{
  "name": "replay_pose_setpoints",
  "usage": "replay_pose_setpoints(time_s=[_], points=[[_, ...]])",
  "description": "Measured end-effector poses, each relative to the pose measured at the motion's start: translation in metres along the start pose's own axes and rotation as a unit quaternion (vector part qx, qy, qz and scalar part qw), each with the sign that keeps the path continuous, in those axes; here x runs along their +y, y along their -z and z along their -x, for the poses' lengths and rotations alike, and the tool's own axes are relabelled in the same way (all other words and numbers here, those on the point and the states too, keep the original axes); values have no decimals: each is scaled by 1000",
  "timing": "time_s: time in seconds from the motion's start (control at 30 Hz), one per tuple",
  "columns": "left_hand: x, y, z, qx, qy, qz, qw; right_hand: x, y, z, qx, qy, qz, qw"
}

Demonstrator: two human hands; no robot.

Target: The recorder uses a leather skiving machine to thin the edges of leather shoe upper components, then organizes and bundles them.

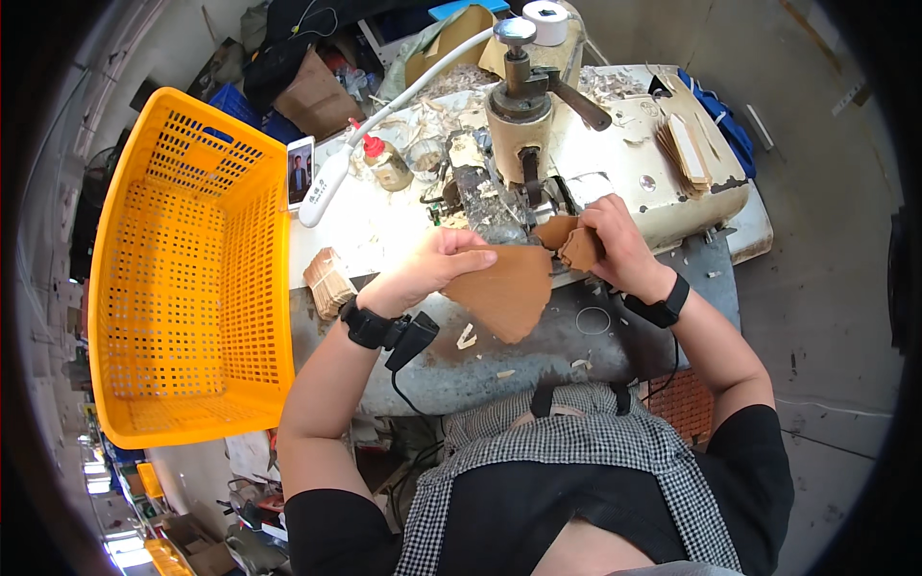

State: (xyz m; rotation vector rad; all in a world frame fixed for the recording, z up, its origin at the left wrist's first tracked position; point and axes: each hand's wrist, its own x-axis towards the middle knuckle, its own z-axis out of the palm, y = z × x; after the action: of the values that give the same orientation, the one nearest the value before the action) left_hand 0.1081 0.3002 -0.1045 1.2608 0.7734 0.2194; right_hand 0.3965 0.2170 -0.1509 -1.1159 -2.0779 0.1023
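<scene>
Tan leather piece (507, 291), flat on the machine bed beside the skiving machine (523, 115): long axis running from its lower point up toward the feed. Left hand (434, 264) pinches its upper-left edge; right hand (607, 245) clamps the curled far end at the machine. Judged mid-pass, most edge apparently still unworked. Trimmed stacks (329, 280) nearby; orange crate (182, 269) alongside.

Head-worn fisheye, close, steeply down over workbench (615, 350)
</scene>
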Motion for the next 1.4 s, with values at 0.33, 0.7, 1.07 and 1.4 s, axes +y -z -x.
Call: replay_pose_setpoints(time_s=[0.33, 0.7, 1.07, 1.4], points=[[10, -6, -3, 69, 45, -81, 993, -14, 5, -16, 6, 50, 51, 997], [-4, 13, -3, 72, 22, -32, 997, -5, 0, -1, 19, -3, -15, 1000], [-1, 7, 0, 25, 0, -34, 999, -4, 2, -4, 29, 10, 0, 1000], [-2, 0, -8, 84, 10, -48, 995, -13, 4, -15, 15, 41, 36, 998]])
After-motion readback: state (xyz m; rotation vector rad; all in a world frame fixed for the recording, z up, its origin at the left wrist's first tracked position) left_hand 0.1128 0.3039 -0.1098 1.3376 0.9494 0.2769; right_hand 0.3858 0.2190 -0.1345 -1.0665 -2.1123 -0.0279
